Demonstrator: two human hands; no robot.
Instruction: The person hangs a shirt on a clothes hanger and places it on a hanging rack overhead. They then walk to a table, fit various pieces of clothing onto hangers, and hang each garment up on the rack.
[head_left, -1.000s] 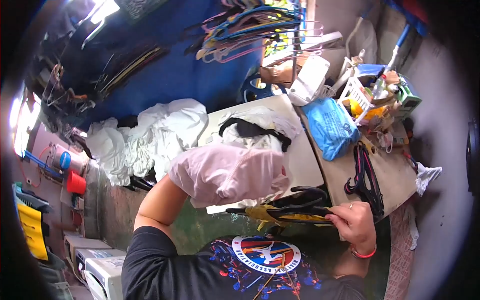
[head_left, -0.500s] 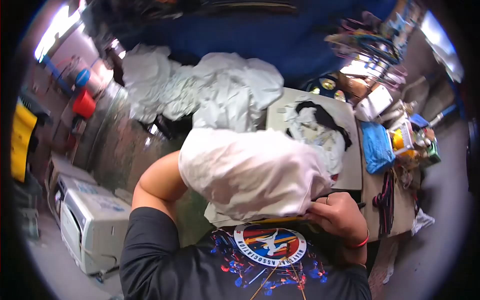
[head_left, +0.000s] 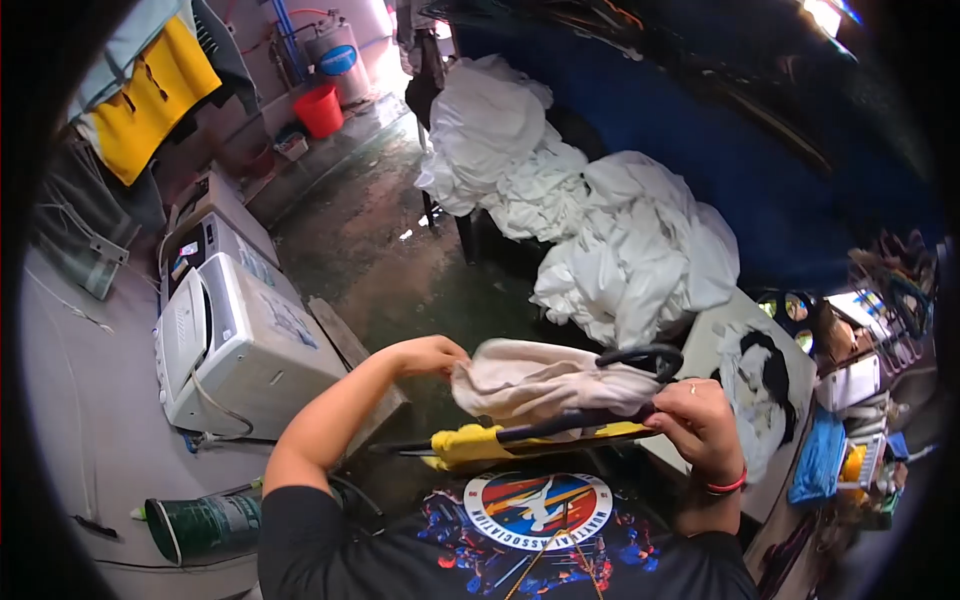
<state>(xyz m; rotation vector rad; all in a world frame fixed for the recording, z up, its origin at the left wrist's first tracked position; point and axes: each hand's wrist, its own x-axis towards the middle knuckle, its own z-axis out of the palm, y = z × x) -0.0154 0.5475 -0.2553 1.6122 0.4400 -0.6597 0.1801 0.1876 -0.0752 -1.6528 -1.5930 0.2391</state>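
My left hand [head_left: 432, 356] pinches the left end of a pale pinkish-white cloth [head_left: 540, 380], which stretches across in front of my chest. At its other end, my right hand [head_left: 695, 412], with a ring and a red wristband, is closed around dark hangers [head_left: 570, 424] and the edge of the cloth. A black hanger loop [head_left: 640, 358] rises over the cloth near my right fingers. Yellow fabric [head_left: 468, 446] lies along the hangers just below the pale cloth.
White cloths [head_left: 640, 250] are heaped ahead. A table [head_left: 715, 325] at right bears white and black clothes and a blue bag [head_left: 820, 458]. On the left are a white washing machine [head_left: 265, 335], a green bin [head_left: 210, 528] and a red bucket [head_left: 319, 110].
My view has turned left. My left hand, earlier hidden under the pale cloth, now shows outside it, holding its left end. The cloth has narrowed and lies over the hangers.
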